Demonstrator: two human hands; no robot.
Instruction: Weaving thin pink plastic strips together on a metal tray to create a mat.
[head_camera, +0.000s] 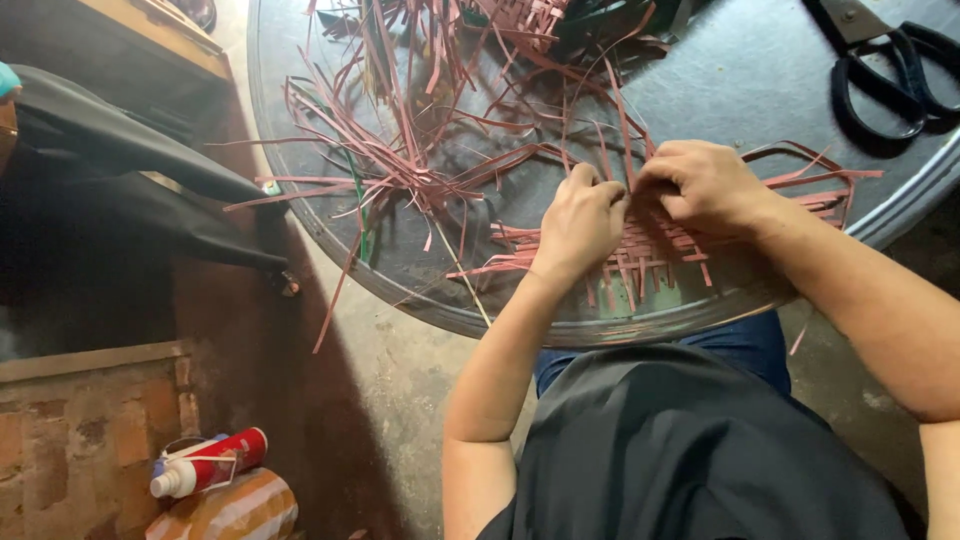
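1. Round, dark and metal-rimmed, a table top (760, 90) is seen from above, set over a rough concrete floor (400, 390).
2. A flat woven mat of pink strips (655, 255) is laid at the near rim of the table, directly under both hands.
3. The left hand (583, 222) is curled nearly closed, its fingers pinched down on strips at the mat's left part.
4. The right hand (705, 185) is likewise bent almost shut, strips being gripped at the mat's far edge, just beside the left hand.
5. Only a small patch is judged to be woven; long unwoven ends are left sticking out on every side.
6. A loose tangle of pink strips (420, 120) is spread beyond and left of the left hand.
7. Black scissors (895, 70) are laid well beyond the right hand.
8. A red spray can (208, 462) is seen on the floor, far left of the hands.
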